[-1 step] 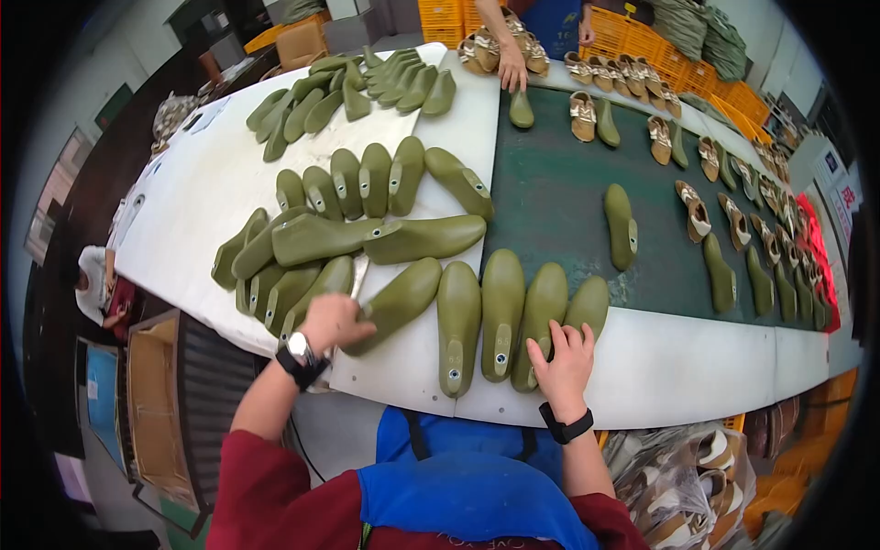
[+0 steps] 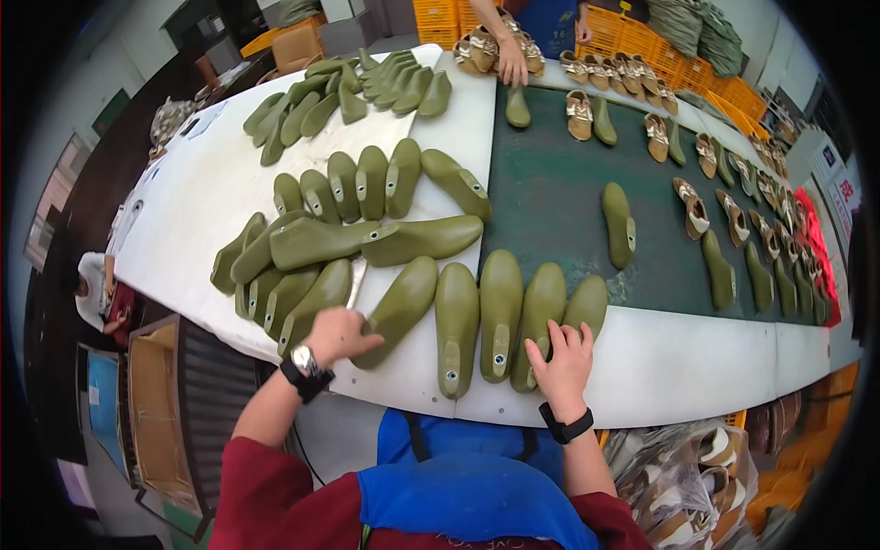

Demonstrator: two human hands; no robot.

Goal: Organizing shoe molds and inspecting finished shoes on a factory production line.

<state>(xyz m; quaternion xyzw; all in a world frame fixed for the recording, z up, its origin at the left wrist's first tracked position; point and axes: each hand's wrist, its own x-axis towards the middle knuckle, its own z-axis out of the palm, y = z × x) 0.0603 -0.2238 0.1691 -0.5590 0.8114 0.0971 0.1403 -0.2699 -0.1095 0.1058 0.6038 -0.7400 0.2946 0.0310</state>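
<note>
Several olive-green shoe lasts lie in front of me. My left hand (image 2: 339, 335) is palm down, its thumb stretched out beside the heel of a slanted shoe last (image 2: 403, 298). Its other fingers are partly hidden, and nothing shows in its grasp. With fingers spread, my right hand (image 2: 561, 359) rests on the rightmost two of the row, a long shoe last (image 2: 543, 302) and the shoe last (image 2: 588, 298) beside it. Left of these two stand a shoe last (image 2: 501, 312) and another shoe last (image 2: 457, 316), heels toward me.
More shoe lasts (image 2: 332, 240) are heaped left of centre. A dark green mat (image 2: 550, 202) holds lasts and strappy shoes (image 2: 657, 137). Across the table, another person's hand (image 2: 512, 62) touches a last. Bagged shoes (image 2: 697, 495) sit below the table at right, a wooden crate (image 2: 154, 403) at left.
My left hand has shifted slightly right and toward me, uncovering more of the last at its left. My right hand stays on the row.
</note>
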